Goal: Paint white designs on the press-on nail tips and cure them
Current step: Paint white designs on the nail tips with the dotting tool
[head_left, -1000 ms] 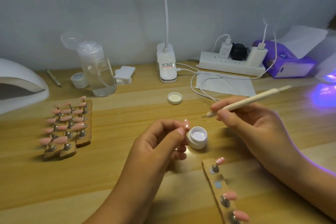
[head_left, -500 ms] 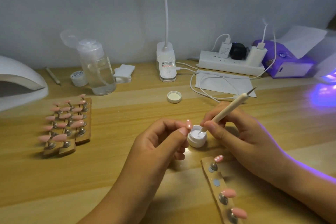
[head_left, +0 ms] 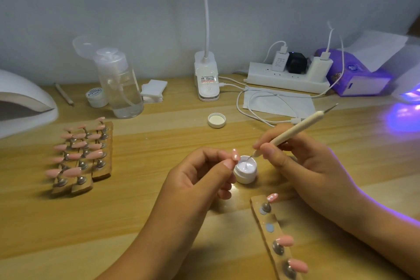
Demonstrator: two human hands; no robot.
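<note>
Rear row: clear pump bottle (head_left: 121,88), clip lamp base (head_left: 206,77), power strip (head_left: 286,78), purple tissue pack (head_left: 354,77).

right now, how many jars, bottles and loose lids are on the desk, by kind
jars: 2 (open jar, closed jar)
pump bottle: 1
loose lid: 1
total: 4
</note>
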